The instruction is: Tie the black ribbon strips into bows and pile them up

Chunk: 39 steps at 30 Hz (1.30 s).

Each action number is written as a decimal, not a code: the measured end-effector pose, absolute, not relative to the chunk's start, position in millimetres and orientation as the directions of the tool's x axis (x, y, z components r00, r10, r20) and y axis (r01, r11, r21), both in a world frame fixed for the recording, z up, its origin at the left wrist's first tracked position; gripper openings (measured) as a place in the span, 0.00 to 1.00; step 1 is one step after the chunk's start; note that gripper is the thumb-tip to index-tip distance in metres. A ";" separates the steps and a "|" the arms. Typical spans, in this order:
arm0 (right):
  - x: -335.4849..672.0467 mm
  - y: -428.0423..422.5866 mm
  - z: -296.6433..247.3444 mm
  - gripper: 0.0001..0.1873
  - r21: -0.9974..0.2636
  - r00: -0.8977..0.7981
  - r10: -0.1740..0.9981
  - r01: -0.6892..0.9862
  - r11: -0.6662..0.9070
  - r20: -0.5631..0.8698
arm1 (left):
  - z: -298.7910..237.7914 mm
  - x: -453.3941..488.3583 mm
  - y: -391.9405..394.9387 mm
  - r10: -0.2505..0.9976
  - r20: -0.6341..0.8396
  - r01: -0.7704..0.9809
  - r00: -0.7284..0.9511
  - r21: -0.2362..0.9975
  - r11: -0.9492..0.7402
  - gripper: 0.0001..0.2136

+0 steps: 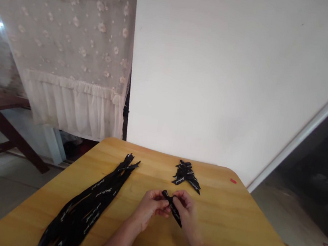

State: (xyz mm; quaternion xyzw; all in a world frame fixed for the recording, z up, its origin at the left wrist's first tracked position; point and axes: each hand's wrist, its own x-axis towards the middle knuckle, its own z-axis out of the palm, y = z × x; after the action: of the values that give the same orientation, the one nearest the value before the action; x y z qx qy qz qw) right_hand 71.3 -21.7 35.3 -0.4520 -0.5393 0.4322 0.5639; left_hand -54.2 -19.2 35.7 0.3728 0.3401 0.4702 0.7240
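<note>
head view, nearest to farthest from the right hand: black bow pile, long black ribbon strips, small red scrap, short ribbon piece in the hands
From the right hand:
1. Short black ribbon piece, between both hands
2. Black ribbon bow pile, straight ahead
3. Small red scrap, ahead right
4. Long black ribbon strips, far left

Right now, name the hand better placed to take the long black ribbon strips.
Left, likely: the left hand lies nearest the strips; the right hand sits beyond the ribbon both pinch.
</note>
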 end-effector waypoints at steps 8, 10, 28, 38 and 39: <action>70.1 -28.3 40.3 0.10 -0.969 0.049 0.998 -0.245 -0.033 -0.046 | 31.3 -50.8 -17.3 0.949 -0.159 -0.478 0.273 0.833 0.277 0.08; 70.2 -28.8 42.7 0.12 -0.980 0.052 0.997 -0.194 -0.038 -0.049 | 30.4 -51.1 -16.4 0.960 -0.158 -0.495 0.230 0.830 0.255 0.08; 72.4 -24.4 39.4 0.08 -0.988 -0.065 0.998 -0.152 -0.023 -0.013 | 38.0 -54.3 -17.1 0.944 -0.197 -0.335 0.266 0.899 0.282 0.13; 71.5 -25.1 43.3 0.13 -0.994 -0.041 0.993 -0.001 0.110 0.110 | 34.2 -54.3 -16.0 0.958 -0.157 -0.364 0.240 0.900 0.239 0.09; 71.8 -25.0 43.5 0.13 -0.993 -0.022 0.993 -0.018 0.114 0.114 | 34.1 -54.7 -16.0 0.958 -0.156 -0.364 0.242 0.900 0.239 0.09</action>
State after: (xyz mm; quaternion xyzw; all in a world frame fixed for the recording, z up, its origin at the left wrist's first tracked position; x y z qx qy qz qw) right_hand 71.8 -25.0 43.5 -0.4605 -0.5293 0.4806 0.5261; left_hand -54.7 -16.0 34.1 0.3864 0.3844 0.4810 0.6867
